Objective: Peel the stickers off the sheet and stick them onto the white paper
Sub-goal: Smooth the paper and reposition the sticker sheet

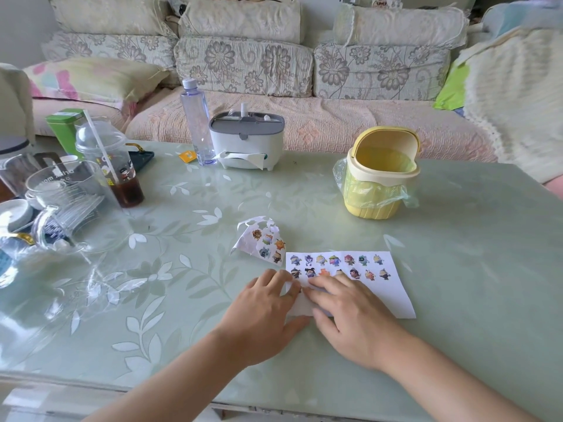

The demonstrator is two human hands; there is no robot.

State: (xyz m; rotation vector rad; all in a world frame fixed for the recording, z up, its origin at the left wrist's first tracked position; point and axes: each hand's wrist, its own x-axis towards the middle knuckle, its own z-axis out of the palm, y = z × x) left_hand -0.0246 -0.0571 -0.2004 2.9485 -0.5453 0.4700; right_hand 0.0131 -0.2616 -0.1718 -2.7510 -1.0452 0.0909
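Paper (380, 300): partly beneath both hands.
Sheet (265, 242): crumpled, just beyond left hand (264, 313).
Hands: left hand and right hand (352, 318) together, flat, pressing paper.

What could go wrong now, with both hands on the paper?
The right hand lies over the lower row of stickers; sliding it could lift their edges.
The paper looks bent at its left edge, by the left hand; pressing may crease it.
The sheet lies curled; what remains on it may crease.
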